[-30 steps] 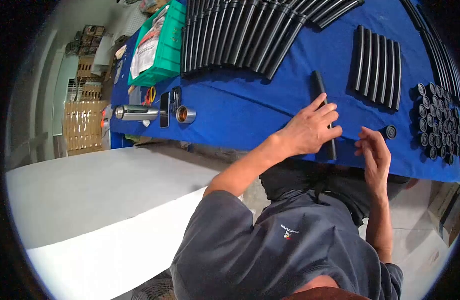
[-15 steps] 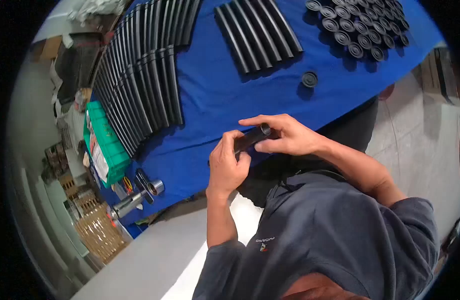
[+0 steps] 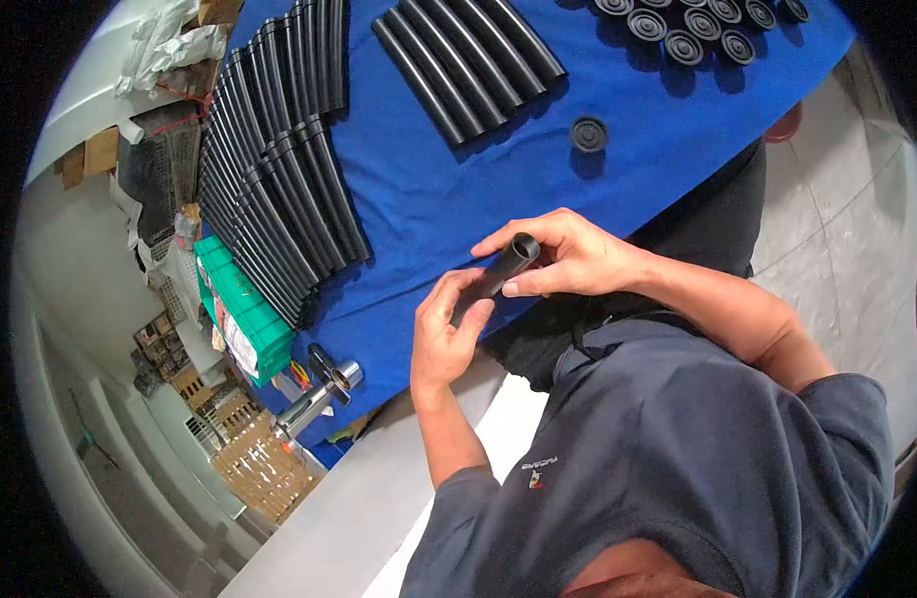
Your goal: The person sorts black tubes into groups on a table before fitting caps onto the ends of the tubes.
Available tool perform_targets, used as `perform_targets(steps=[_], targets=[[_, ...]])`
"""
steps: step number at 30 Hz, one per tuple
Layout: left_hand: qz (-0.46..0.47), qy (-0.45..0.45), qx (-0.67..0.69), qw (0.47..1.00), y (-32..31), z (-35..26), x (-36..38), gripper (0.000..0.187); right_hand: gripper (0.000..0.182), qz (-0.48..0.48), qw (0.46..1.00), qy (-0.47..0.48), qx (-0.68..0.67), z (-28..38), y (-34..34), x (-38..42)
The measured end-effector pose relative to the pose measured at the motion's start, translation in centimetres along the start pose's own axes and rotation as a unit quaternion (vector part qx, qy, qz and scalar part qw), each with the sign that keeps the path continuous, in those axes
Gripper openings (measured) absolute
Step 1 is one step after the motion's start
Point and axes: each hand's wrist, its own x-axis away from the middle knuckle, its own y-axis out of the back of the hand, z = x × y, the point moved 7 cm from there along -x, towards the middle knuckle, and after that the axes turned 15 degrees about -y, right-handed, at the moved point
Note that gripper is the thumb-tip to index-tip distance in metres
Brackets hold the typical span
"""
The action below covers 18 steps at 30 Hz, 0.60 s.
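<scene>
A short black tube is held between both hands in front of the chest, its open end facing up and right. My left hand wraps round its lower part, with the fingers over it and the thumb along its side. My right hand grips the tube near the open end, thumb below and index finger stretched out above. A single round black cap lies on the blue cloth beyond my right hand.
Black tubes lie in rows at the left and top middle. Several round caps are grouped at the top right. A green crate and a metal tool stand at the left edge of the table.
The camera view has shifted and turned a little. The tube is tilted more upright, its open end showing more clearly, and both hands still hold it.
</scene>
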Motion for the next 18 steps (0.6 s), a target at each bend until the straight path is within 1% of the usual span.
perform_targets(steps=[2, 5, 8, 10, 11, 13, 14, 15, 16, 17, 18], targets=[[-0.011, -0.054, -0.042, 0.998, 0.2, -1.5, -1.0, 0.039, 0.040, -0.004, 1.000, -0.009, 0.003, 0.1, 0.2, -0.1], [-0.066, 0.017, -0.038, 0.997, -0.2, -1.1, -0.7, 0.036, 0.040, -0.017, 1.000, -0.017, 0.016, 0.2, 0.2, -0.1], [-0.046, 0.101, -0.015, 0.994, -0.4, 1.3, 0.6, 0.044, 0.041, -0.016, 1.000, -0.009, 0.002, 0.2, 0.3, 0.0], [-0.033, 0.067, -0.018, 0.997, 0.0, 1.0, 0.1, 0.039, 0.043, -0.012, 1.000, -0.001, -0.011, 0.5, 0.2, 0.2], [-0.028, 0.050, -0.019, 0.998, 0.1, 0.8, 0.0, 0.036, 0.046, -0.008, 1.000, -0.027, -0.002, 0.3, 0.2, 0.2], [-0.039, 0.056, 0.044, 0.997, 0.0, 1.5, 0.5, 0.035, 0.051, 0.003, 0.997, -0.080, 0.020, -0.2, 0.3, 0.0], [-0.048, 0.058, 0.073, 0.995, 0.1, 1.7, 0.7, 0.035, 0.056, -0.012, 0.995, -0.018, 0.095, 0.7, 0.2, 0.0], [-0.112, 0.031, 0.191, 0.975, 0.2, 1.3, 0.8, 0.037, 0.061, -0.023, 0.984, 0.046, 0.168, 1.3, -0.2, 0.2], [-0.174, 0.000, 0.303, 0.937, -0.2, 0.8, 1.0, 0.038, 0.066, -0.032, 0.964, 0.113, 0.237, 1.9, -0.7, 0.3], [-0.234, -0.035, 0.408, 0.882, -0.2, 0.4, 1.1, 0.040, 0.081, -0.030, 0.948, 0.136, 0.285, 1.7, -1.2, 0.1], [-0.255, -0.067, 0.481, 0.836, 0.0, 0.0, 0.9, 0.042, 0.085, -0.034, 0.933, 0.152, 0.324, 2.2, -1.7, 0.3]])
